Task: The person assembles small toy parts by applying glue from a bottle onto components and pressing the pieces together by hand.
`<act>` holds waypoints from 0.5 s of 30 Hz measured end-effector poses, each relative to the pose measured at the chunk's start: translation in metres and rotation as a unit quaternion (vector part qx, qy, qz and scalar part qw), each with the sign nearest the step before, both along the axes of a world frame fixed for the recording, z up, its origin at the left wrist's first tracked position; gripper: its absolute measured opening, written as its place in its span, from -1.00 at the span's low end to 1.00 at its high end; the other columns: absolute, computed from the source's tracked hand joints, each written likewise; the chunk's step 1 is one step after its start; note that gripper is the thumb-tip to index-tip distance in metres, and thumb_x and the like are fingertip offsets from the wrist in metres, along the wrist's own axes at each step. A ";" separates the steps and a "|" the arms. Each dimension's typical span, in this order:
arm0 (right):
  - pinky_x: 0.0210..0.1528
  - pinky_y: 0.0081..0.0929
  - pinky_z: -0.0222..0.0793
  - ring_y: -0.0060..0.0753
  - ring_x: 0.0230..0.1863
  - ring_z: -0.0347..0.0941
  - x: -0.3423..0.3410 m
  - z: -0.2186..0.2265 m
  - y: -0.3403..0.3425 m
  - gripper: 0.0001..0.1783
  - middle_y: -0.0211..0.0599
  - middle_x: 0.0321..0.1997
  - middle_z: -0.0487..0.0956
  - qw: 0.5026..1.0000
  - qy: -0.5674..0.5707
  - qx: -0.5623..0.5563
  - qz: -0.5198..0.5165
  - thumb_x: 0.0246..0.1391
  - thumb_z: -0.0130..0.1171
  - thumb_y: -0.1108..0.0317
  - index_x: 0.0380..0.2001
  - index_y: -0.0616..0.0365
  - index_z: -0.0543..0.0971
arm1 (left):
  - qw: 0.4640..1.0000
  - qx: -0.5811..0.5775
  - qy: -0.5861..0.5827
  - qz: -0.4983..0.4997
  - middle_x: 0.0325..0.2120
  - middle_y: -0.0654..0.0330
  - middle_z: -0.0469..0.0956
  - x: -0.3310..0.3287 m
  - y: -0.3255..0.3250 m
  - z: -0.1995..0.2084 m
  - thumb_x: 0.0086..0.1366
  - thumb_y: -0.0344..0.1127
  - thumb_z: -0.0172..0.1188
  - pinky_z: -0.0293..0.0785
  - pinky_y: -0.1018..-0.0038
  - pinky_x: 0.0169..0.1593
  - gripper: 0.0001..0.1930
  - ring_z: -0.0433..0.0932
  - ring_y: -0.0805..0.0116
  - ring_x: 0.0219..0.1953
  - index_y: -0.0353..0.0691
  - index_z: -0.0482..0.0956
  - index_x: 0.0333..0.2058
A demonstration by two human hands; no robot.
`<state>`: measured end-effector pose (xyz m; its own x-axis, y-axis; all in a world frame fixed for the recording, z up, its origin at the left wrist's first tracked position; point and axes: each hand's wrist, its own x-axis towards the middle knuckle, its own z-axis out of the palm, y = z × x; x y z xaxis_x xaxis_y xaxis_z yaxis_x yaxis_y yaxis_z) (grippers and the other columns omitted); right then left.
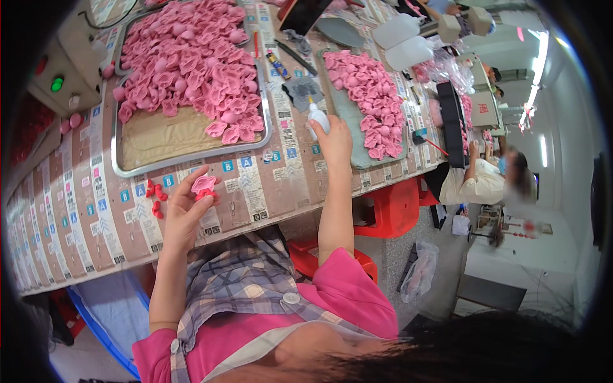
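Between the thumb and fingers of my left hand (185,214) is a small pink cupped piece (204,183), with a red piece (204,194) at its lower edge. Whether the two are joined I cannot tell. Several loose red pieces (156,199) lie on the table just left of this hand. My right hand (335,142) is wrapped round a white squeeze bottle (317,118) with a yellowish nozzle, beside a dark grey rag (302,93). Beyond my left hand, a metal tray (185,139) lined with brown paper holds a heap of pink cupped pieces (185,57).
A greenish board (350,131) to the right carries more pink pieces. Behind the bottle lie a yellow-and-blue tube (278,66) and a black tool (295,57). A machine with a green button (57,84) stands at left. Red stools (393,207) and a co-worker (488,179) are at right.
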<state>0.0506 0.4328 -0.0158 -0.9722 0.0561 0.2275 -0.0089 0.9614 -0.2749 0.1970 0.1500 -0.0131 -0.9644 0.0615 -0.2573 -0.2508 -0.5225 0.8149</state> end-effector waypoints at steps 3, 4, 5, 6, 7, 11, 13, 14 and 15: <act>-0.33 -0.20 0.28 0.00 -0.35 0.40 -0.001 -0.004 -0.007 -0.53 -0.06 -0.41 0.48 0.998 -0.030 -0.047 -0.030 -0.19 0.15 0.00 -0.39 0.23 0.46 | 1.000 -0.019 0.013 0.000 -0.15 0.09 0.39 0.000 0.000 0.000 0.05 -0.46 0.13 0.37 0.52 -0.11 -0.52 0.40 0.43 -0.16 -0.29 0.21 -0.03; -0.33 -0.21 0.29 0.02 -0.37 0.41 0.000 -0.003 -0.007 -0.52 -0.06 -0.43 0.49 0.995 -0.041 -0.073 -0.048 -0.18 0.14 -0.01 -0.38 0.24 0.46 | 1.000 -0.025 -0.002 0.014 -0.15 0.09 0.39 0.000 -0.001 -0.001 0.05 -0.46 0.13 0.37 0.52 -0.11 -0.52 0.40 0.43 -0.16 -0.29 0.21 -0.03; -0.36 -0.29 0.30 -0.08 -0.41 0.43 0.003 -0.001 -0.004 -0.52 -0.09 -0.46 0.50 0.995 -0.030 -0.079 -0.045 -0.17 0.15 0.01 -0.37 0.25 0.45 | 1.000 -0.022 0.004 -0.001 -0.15 0.10 0.39 0.000 -0.001 -0.001 0.05 -0.47 0.13 0.36 0.52 -0.10 -0.54 0.40 0.43 -0.16 -0.29 0.22 -0.05; -0.39 -0.38 0.31 -0.18 -0.44 0.45 0.005 0.004 -0.007 -0.53 -0.12 -0.48 0.51 0.995 -0.016 -0.085 -0.042 -0.17 0.16 0.03 -0.37 0.27 0.45 | 1.000 -0.018 0.013 -0.015 -0.15 0.11 0.39 -0.002 -0.001 -0.001 0.04 -0.48 0.14 0.36 0.52 -0.09 -0.55 0.40 0.44 -0.15 -0.29 0.24 -0.06; -0.39 -0.38 0.31 -0.18 -0.44 0.45 0.013 0.008 -0.014 -0.53 -0.12 -0.48 0.51 0.995 -0.027 -0.089 -0.031 -0.17 0.16 0.03 -0.37 0.27 0.45 | 1.000 0.001 -0.004 -0.017 -0.16 0.14 0.39 -0.001 -0.001 0.002 0.03 -0.50 0.14 0.35 0.52 -0.07 -0.56 0.39 0.46 -0.15 -0.29 0.25 -0.07; -0.42 -0.59 0.30 -0.42 -0.43 0.44 0.052 0.038 -0.047 -0.50 -0.25 -0.44 0.49 0.873 -0.040 -0.486 0.021 -0.22 0.25 0.10 -0.31 0.26 0.38 | 1.000 0.020 -0.011 -0.007 -0.21 0.20 0.40 -0.001 -0.004 0.001 0.04 -0.50 0.13 0.35 0.55 -0.08 -0.56 0.39 0.50 -0.17 -0.29 0.25 -0.08; -0.42 -0.66 0.28 -0.49 -0.43 0.42 0.069 0.046 -0.062 -0.49 -0.30 -0.43 0.47 0.848 0.003 -0.525 0.069 -0.24 0.28 0.13 -0.31 0.26 0.35 | 1.000 0.025 -0.007 -0.010 -0.21 0.22 0.40 0.001 -0.005 -0.002 0.04 -0.50 0.13 0.35 0.55 -0.08 -0.57 0.39 0.51 -0.17 -0.28 0.26 -0.08; -0.39 -0.68 0.27 -0.55 -0.41 0.37 0.078 0.052 -0.066 -0.50 -0.35 -0.41 0.43 0.825 0.026 -0.550 0.127 -0.28 0.32 0.16 -0.35 0.23 0.36 | 0.999 0.034 0.003 -0.025 -0.22 0.23 0.40 0.002 -0.004 -0.001 0.03 -0.51 0.13 0.35 0.56 -0.08 -0.57 0.39 0.52 -0.18 -0.28 0.26 -0.08; -0.35 -0.69 0.25 -0.61 -0.39 0.33 0.084 0.056 -0.072 -0.51 -0.40 -0.40 0.40 0.797 0.047 -0.574 0.184 -0.32 0.37 0.19 -0.38 0.21 0.36 | 0.999 0.036 0.002 -0.023 -0.22 0.23 0.40 0.002 -0.003 0.000 0.03 -0.51 0.13 0.35 0.56 -0.08 -0.57 0.39 0.52 -0.18 -0.28 0.26 -0.08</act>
